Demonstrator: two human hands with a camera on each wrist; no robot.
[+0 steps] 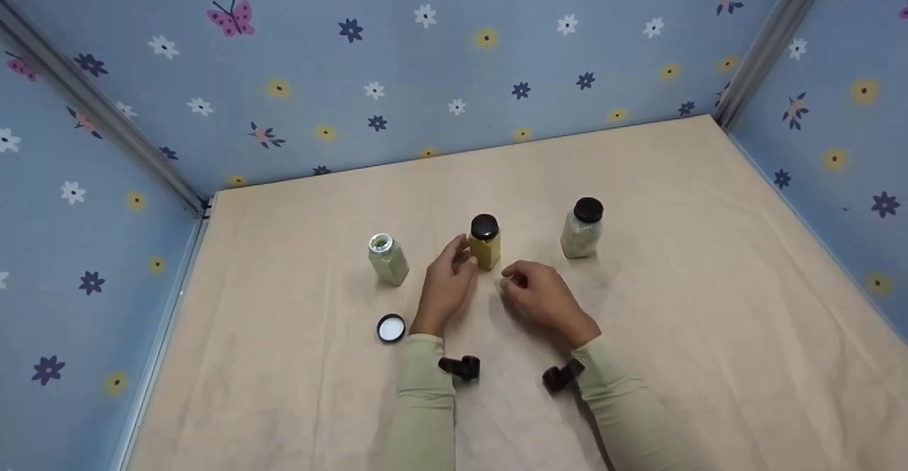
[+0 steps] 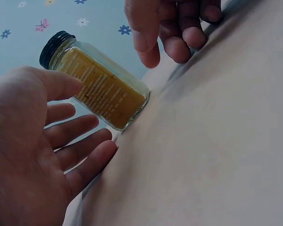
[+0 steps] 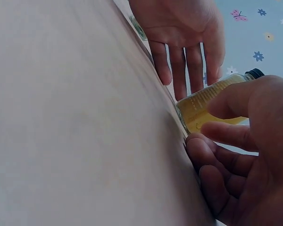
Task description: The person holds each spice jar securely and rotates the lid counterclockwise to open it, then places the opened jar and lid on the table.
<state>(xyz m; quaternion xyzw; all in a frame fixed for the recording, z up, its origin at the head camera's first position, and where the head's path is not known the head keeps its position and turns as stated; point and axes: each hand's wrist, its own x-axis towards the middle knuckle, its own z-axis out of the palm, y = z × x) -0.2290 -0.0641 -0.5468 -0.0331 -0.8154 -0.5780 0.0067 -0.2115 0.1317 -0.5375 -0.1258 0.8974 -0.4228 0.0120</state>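
Observation:
A small glass jar of yellow-brown powder (image 1: 486, 251) with a black lid stands upright on the cloth between the hands. Close on its left side is my left hand (image 1: 447, 283), fingers relaxed and slightly bent; in the left wrist view its thumb (image 2: 61, 86) overlaps the jar, and I cannot tell whether it touches. My right hand (image 1: 543, 297) is just right of the jar, holding nothing, its fingers loosely curled. In the right wrist view its thumb (image 3: 228, 101) hides part of the yellow jar. Printed lettering shows on the glass.
An uncapped jar with pale green contents (image 1: 389, 262) stands to the left. Below it a black lid (image 1: 391, 328) lies with its white inside up. Farther right stands a black-capped jar with pale contents (image 1: 582, 230). Flowered blue panels (image 1: 454, 59) border the cloth-covered table (image 1: 709, 279).

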